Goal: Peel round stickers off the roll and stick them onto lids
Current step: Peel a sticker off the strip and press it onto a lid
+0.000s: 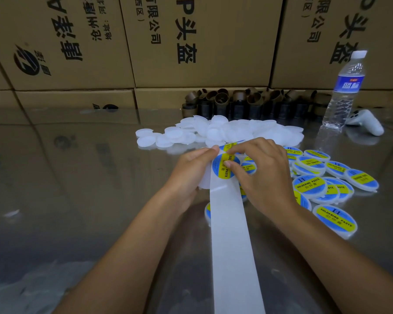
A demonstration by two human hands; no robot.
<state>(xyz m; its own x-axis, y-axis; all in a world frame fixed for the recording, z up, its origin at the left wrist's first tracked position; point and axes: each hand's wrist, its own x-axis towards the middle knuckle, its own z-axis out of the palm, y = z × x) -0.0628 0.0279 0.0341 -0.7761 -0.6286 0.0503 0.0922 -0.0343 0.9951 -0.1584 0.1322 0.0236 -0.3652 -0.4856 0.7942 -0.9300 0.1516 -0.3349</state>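
My left hand point(188, 171) grips the white backing strip point(232, 234) together with a bare white lid point(204, 180) behind it. A round blue and yellow sticker point(220, 167) sits on the strip at its top. My right hand point(261, 173) pinches that sticker's edge between thumb and forefinger. The empty strip trails down toward me over the table. A heap of bare white lids point(225, 132) lies just behind my hands. Several lids with stickers on them point(322, 184) lie to the right of my right hand.
A shiny metal table point(89, 189) carries everything. Cardboard boxes point(191, 41) form a wall at the back. Brown cardboard cores point(236, 105) are piled at its foot. A water bottle point(345, 91) and a white game controller point(368, 122) stand at the far right.
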